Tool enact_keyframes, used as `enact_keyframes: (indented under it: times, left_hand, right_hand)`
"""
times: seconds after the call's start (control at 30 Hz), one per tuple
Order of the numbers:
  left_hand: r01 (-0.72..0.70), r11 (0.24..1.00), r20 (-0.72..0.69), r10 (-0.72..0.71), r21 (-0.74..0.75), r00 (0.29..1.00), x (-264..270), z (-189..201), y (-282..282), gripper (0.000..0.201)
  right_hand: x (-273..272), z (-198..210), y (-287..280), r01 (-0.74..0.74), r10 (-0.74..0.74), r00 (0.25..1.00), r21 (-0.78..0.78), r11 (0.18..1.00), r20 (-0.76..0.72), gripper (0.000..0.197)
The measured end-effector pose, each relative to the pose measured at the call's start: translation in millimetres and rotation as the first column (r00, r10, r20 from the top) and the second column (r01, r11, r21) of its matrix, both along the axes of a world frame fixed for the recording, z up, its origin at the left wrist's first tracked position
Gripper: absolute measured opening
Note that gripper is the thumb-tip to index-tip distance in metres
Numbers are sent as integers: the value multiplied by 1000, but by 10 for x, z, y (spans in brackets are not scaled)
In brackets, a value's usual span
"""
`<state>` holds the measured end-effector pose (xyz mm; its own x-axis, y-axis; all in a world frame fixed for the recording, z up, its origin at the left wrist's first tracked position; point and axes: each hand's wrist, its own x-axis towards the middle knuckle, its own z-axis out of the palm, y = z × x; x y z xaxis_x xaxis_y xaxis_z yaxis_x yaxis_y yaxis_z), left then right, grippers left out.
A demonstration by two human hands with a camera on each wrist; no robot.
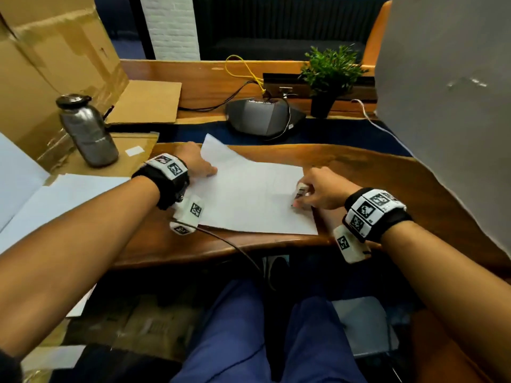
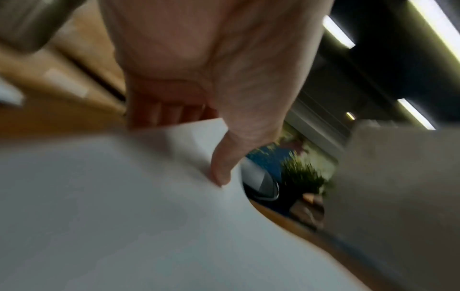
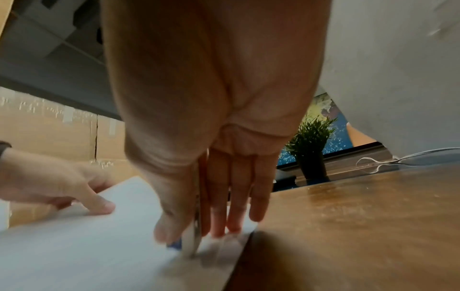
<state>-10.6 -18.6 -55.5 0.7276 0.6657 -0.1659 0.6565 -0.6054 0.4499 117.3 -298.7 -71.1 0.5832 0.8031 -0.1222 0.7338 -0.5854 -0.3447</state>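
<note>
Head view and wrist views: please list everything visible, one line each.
paper sheet: one, white, on the desk between the hands
small tool: one, white with blue, at the sheet's right edge; kind unclear
desk: one, brown wood
bottle: one, grey metal, left, on cardboard
cardboard boxes: several, brown, far left
speaker unit: one, dark grey, behind the sheet
potted plant: one, green, black pot, back right
white panel: one, right
left hand: pinches the sheet's left edge
right hand: pinches the small tool
wristbands: two, black with white tags
</note>
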Motion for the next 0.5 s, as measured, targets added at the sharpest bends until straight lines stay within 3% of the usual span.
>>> enact_keyframes:
  times: [0.07, 0.13, 0.2, 0.27, 0.37, 0.5]
  left_hand:
    - [70, 954, -69, -52, 293, 996, -24, -55, 2, 78]
    - [204, 898, 13, -227, 391, 974, -3, -95, -31, 95]
    - [441, 834, -33, -457, 333, 889, 50, -80, -120, 92]
    - [612, 774, -189, -584, 163, 789, 105, -80, -234, 83]
    - [639, 769, -355, -594, 11, 722, 128, -164, -285, 92]
    - [640, 767, -361, -608, -38, 707, 97, -246, -186, 103]
  right_hand:
    - [-15, -48, -3, 18, -18, 1000, -13, 1000, -6, 19]
    - [-14, -59, -22, 26, -26, 1000, -13, 1000, -2, 23]
    - [-14, -57, -31, 19, -18, 1000, -24, 1000, 18, 24]
    - [-13, -53, -9, 7, -6, 999, -42, 999, 39, 25]
    - [28, -29, 33, -7, 13, 997, -79, 997, 75, 26]
    - [63, 25, 171, -1, 7, 998, -103, 995, 63, 26]
